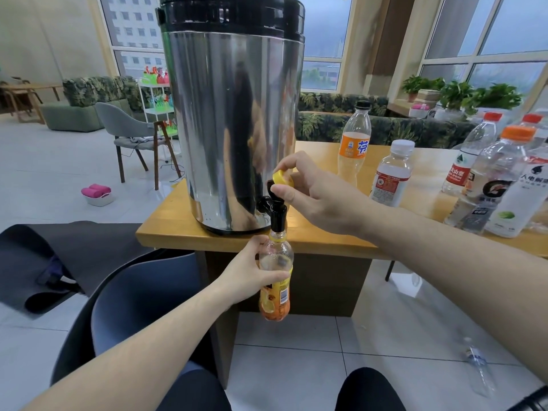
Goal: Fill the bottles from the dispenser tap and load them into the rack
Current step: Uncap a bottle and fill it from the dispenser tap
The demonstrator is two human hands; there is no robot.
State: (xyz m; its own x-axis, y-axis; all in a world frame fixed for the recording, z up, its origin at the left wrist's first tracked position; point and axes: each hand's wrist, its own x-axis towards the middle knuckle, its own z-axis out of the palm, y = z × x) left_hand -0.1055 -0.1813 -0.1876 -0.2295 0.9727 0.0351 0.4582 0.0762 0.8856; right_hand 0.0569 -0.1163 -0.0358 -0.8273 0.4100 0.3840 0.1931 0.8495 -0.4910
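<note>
My left hand (249, 269) is wrapped around the upper part of the bottle (275, 280), fingers curled around its clear shoulder, holding it below the edge of the surface (326, 238) with its open mouth pushed up against the black tap (274, 210) of the steel dispenser (231, 114). My right hand (314, 194) is up at the tap lever, and its thumb and fingers pinch the yellow cap (282, 178) at the same time. I cannot see water running, and the bottle looks nearly empty above the label.

The weak point, as I judge it, is that right hand doing two jobs. Working the lever while pinching the cap could let the cap slip and drop to the floor, or make my press on the lever clumsy so the flow starts in a burst.

The bottle hangs in the air with only my left grip under it. As it fills and grows heavier, it may sag away from the spout, and the stream would then run down the outside, over my fingers and onto the floor tiles and my knees below. Squeezing the thin plastic harder to compensate could push water out of the neck.

I also cannot watch the level easily behind the label, so overfilling is likely if I am slow to release.

The other bottles (391, 176) stand well apart on the surface; no rack is in view.
</note>
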